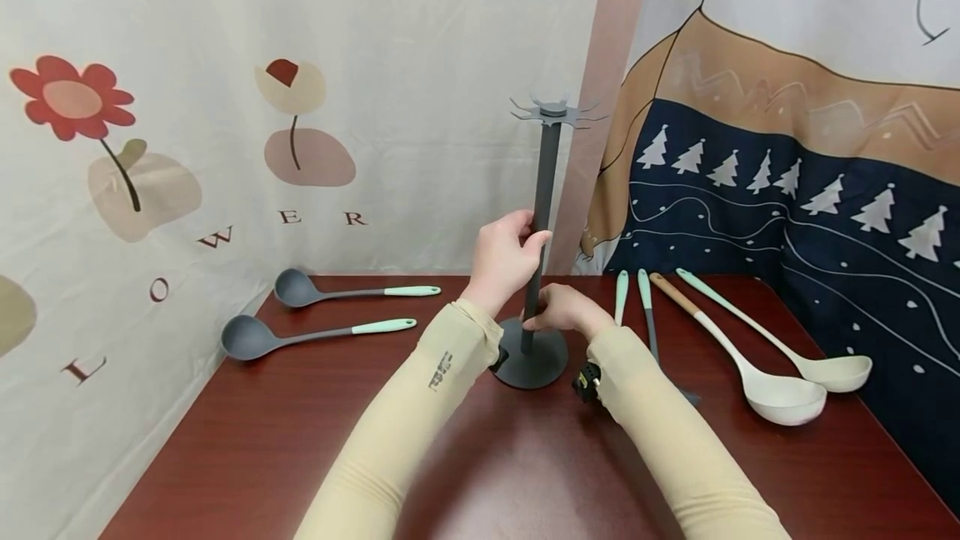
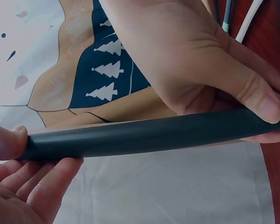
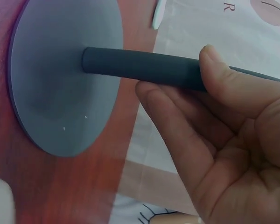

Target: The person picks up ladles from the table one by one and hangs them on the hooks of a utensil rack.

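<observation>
I had my left hand (image 1: 504,261) curled around the middle of the dark grey metal pole (image 1: 542,215) of an upright utensil stand, thumb on one side and fingers wrapped behind it. My right hand (image 1: 566,311) pinched the same pole lower down, just above the round dark grey base plate (image 1: 534,367), with my thumb pressed on top and my fingers under it. The stand stood on the reddish-brown wooden table (image 1: 300,440), near the middle, its star-shaped hook ring (image 1: 553,112) at the top bearing nothing. To my left lay two grey silicone ladles with mint-green handles (image 1: 315,333), side by side and well apart from the stand. To my right lay two cream-coloured silicone spoons (image 1: 780,373), one with a wooden handle, their bowls towards me, and beside my right wrist two more mint-handled utensils (image 1: 633,298) whose heads my sleeve hid. Printed fabric backdrops (image 1: 225,107) hung behind the table.
</observation>
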Demonstrator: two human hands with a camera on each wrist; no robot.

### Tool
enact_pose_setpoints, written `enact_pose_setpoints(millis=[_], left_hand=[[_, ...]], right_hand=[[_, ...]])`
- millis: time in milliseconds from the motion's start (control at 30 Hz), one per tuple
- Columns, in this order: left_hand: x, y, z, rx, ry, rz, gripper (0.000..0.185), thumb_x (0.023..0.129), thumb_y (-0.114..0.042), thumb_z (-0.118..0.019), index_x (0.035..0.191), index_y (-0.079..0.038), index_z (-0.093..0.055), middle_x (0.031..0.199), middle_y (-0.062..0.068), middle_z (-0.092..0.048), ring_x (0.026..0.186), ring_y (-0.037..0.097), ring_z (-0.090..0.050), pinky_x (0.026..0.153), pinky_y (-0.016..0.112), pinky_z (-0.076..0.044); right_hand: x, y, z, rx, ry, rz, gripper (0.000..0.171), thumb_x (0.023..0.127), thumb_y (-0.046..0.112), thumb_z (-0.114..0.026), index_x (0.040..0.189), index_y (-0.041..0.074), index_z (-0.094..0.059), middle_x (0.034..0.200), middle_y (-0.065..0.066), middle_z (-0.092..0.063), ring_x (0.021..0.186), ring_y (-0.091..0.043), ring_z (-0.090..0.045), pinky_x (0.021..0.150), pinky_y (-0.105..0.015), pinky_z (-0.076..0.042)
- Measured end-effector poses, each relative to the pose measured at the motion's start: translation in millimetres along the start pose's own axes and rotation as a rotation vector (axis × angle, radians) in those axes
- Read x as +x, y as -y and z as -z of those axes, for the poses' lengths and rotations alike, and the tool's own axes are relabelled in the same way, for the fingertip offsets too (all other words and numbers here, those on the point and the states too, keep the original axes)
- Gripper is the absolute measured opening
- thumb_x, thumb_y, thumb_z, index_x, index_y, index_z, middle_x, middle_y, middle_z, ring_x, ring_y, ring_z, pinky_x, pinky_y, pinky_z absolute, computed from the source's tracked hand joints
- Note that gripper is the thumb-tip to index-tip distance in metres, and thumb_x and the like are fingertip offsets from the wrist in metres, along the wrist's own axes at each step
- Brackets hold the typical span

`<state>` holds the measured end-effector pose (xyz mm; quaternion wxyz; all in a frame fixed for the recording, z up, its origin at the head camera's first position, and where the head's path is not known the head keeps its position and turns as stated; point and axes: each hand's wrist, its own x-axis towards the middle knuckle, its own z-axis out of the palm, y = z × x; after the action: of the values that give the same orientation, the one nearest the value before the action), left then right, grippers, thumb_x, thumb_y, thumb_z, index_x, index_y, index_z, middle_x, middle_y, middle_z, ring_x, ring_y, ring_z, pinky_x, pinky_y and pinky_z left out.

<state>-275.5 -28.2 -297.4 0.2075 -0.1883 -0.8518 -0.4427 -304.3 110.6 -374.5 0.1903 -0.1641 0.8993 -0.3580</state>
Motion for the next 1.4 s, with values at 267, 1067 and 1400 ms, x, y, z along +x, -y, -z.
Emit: enact_pose_setpoints(millis=[267, 1067, 1400], left_hand=[[-1.3, -1.2, 1.6, 0.034, -0.001, -0.026, 0.015, 0.097, -0.019, -0.065, 0.105, -0.006, -0.067, 0.087, 0.002, -0.072, 0.074, 0.015, -0.064, 0.067, 0.030, -0.051], [-3.9, 2.2, 4.8, 0.061, -0.005, -0.016, 0.017, 0.097, -0.019, -0.065, 0.108, -0.006, -0.066, 0.090, 0.005, -0.071, 0.073, 0.017, -0.062, 0.066, 0.030, -0.053], [-5.0, 2.4, 5.6, 0.060, -0.013, -0.039, 0.017, 0.097, -0.018, -0.065, 0.108, -0.006, -0.066, 0.090, 0.005, -0.072, 0.073, 0.017, -0.064, 0.066, 0.030, -0.053]], right_hand=[[-2, 9, 17, -0.071, 0.098, 0.019, 0.029, 0.091, 0.011, -0.070, 0.119, 0.001, -0.068, 0.108, -0.010, -0.068, 0.100, -0.029, -0.060, 0.093, -0.048, -0.048], [-21, -13, 72, -0.098, 0.004, 0.010, 0.058, 0.095, 0.027, -0.066, 0.141, -0.003, -0.049, 0.137, -0.029, -0.052, 0.125, -0.043, -0.050, 0.102, -0.056, -0.042], [-25, -32, 82, -0.097, -0.124, -0.095, 0.068, 0.094, 0.031, -0.067, 0.144, -0.008, -0.042, 0.142, -0.031, -0.046, 0.128, -0.045, -0.045, 0.104, -0.057, -0.038]])
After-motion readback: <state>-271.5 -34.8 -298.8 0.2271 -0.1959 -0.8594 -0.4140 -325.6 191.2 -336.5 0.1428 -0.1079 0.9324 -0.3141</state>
